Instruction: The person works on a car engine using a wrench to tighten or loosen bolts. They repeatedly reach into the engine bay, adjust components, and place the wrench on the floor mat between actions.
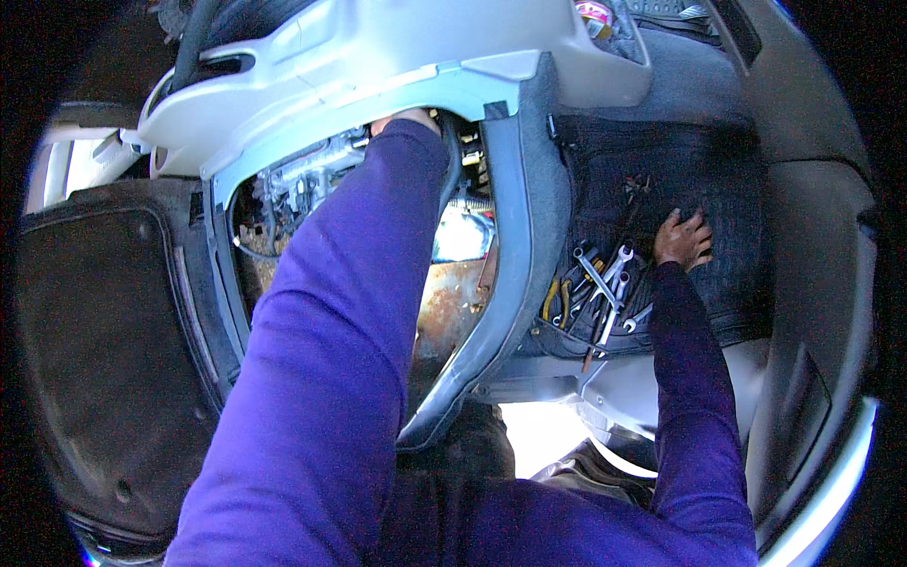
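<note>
My left hand [397, 121] reaches into the top of the engine opening, its fingers hidden behind the wrist and sleeve. Metal engine parts [316, 161], a black hose [452, 151] and a rusty metal surface [449, 307] show around that forearm. My right hand [682, 238] rests on the dark floor mat [718, 293] with fingers spread and nothing seen in it. To its left lies a loose pile of steel wrenches [602, 283], with yellow-handled pliers [557, 300] beside them.
A raised dark cover [118, 350] stands left of the opening's frame [515, 217]. Pale plastic trim [359, 42] runs across the top, holding small items at the upper right. A door panel [812, 265] bounds the right side. Bright daylight shows through a gap at the bottom.
</note>
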Motion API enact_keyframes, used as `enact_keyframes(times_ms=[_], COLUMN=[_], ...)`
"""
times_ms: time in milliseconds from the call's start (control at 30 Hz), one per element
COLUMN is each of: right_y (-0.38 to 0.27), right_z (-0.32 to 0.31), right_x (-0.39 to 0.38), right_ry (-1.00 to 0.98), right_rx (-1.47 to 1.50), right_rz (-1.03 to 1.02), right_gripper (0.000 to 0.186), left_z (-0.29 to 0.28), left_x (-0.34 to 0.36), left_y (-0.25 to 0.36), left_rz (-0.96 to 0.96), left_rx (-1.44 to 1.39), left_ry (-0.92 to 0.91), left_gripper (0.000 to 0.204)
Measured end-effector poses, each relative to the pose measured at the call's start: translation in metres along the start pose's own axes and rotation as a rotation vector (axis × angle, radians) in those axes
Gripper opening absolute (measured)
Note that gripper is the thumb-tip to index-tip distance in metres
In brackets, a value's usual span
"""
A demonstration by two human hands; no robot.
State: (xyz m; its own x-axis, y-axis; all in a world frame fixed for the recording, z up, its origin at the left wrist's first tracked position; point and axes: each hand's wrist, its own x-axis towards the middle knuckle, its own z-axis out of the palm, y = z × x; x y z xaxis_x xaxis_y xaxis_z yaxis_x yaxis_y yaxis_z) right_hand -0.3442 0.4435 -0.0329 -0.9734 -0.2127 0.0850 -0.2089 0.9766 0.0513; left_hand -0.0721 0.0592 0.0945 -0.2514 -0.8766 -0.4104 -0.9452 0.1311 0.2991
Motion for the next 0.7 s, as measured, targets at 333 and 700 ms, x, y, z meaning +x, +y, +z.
enact_keyframes(times_ms=[333, 700], right_y=[-0.001, -0.004], right_z=[0.002, -0.005], right_x=[0.002, 0.000], right_ry=[-0.017, -0.005], right_rx=[0.009, -0.024], right_rz=[-0.007, -0.003], right_gripper=[0.062, 0.062], left_z=[0.006, 0.004], left_x=[0.010, 0.018], left_y=[0.018, 0.021], left_rz=[-0.001, 0.001], left_rx=[0.022, 0.049], left_ry=[-0.008, -0.013], left_gripper=[0.025, 0.025])
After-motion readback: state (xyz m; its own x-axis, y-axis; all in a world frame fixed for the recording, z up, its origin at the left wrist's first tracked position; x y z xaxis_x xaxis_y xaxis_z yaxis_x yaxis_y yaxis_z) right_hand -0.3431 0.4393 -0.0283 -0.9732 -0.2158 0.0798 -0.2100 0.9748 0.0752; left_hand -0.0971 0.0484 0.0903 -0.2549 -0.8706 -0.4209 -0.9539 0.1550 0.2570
